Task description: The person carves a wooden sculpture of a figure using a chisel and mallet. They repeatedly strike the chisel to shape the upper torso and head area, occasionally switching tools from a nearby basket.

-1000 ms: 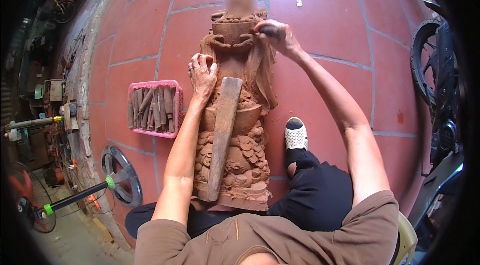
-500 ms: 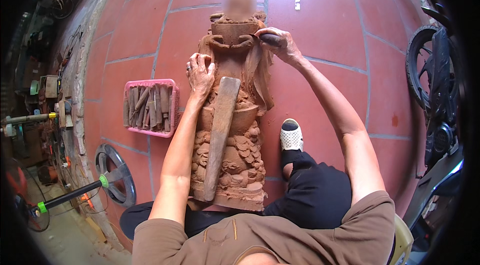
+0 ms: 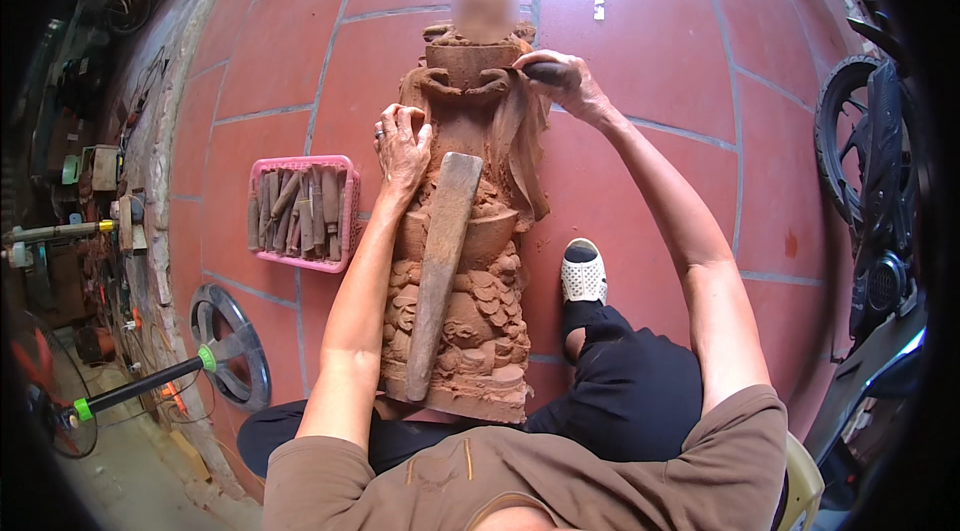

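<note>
A carved reddish-brown wooden statue [image 3: 470,316] lies lengthwise on the floor in front of me, its head at the far end. My right hand [image 3: 565,83] grips a carving chisel [image 3: 546,74] by its thick dark handle. The chisel's tip meets the statue's upper right side, beside the carved sleeve; the blade is mostly hidden. On the opposite edge, my left hand [image 3: 402,146], wearing a ring, bears on the statue with bent fingers hooked at its side. A long, tapered wooden mallet [image 3: 445,271] rests on the statue's lower half, untouched.
Left of the statue, a pink plastic basket [image 3: 352,193] holds several wooden-handled tools. A dark wheel on a bar [image 3: 232,346] stands nearer left, by cluttered gear. My shoe [image 3: 583,276] is beside the statue's right. A motorbike wheel [image 3: 845,136] is far right on the tiled floor.
My right hand and the chisel have shifted very slightly at the same spot on the statue. The left hand, mallet and statue stay as they were.
</note>
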{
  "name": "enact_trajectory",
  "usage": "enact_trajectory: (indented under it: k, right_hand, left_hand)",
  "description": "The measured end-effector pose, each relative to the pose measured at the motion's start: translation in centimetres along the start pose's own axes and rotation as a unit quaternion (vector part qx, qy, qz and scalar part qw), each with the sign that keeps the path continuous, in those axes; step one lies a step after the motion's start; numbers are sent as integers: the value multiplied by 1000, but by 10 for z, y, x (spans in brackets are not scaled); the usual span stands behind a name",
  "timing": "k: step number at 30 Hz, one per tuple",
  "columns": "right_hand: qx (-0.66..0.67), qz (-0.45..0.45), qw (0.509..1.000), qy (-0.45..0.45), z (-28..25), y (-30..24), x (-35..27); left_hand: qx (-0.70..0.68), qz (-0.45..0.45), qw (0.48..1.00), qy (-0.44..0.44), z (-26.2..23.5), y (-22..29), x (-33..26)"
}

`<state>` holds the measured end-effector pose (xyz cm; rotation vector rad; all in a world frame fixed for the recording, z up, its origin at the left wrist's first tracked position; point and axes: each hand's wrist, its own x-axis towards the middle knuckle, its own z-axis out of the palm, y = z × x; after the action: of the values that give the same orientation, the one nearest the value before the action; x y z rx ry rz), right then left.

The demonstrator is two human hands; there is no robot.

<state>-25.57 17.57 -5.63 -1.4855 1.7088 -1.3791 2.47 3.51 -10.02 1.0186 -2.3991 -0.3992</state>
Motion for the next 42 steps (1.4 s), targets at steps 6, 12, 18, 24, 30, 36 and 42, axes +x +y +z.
enact_trajectory:
  k: [6, 12, 18, 24, 30, 36, 42]
  right_hand:
    - [-140, -91, 983, 76, 10, -4, 17]
    - [-61, -56, 996, -13, 11, -4, -2]
    - [-56, -78, 993, 64, 5, -4, 16]
    - [-127, -99, 987, 9, 20, -16, 6]
    - [-17, -80, 996, 43, 5, -6, 13]
    - [-154, -110, 982, 16, 22, -19, 20]
    - [-54, -39, 997, -44, 8, -24, 21]
  left_hand:
    - [-8, 4, 1000, 1, 4, 2, 1]
    - [-4, -6, 1000, -6, -2, 0, -3]
    - [-4, 1, 1000, -2, 1, 2, -1]
    - [-3, -3, 1000, 1, -1, 0, -1]
    - [-10, -8, 1000, -6, -2, 6, 0]
    - [-5, 3, 1000, 8, 1, 2, -3]
    - [8, -3, 1000, 5, -3, 3, -1]
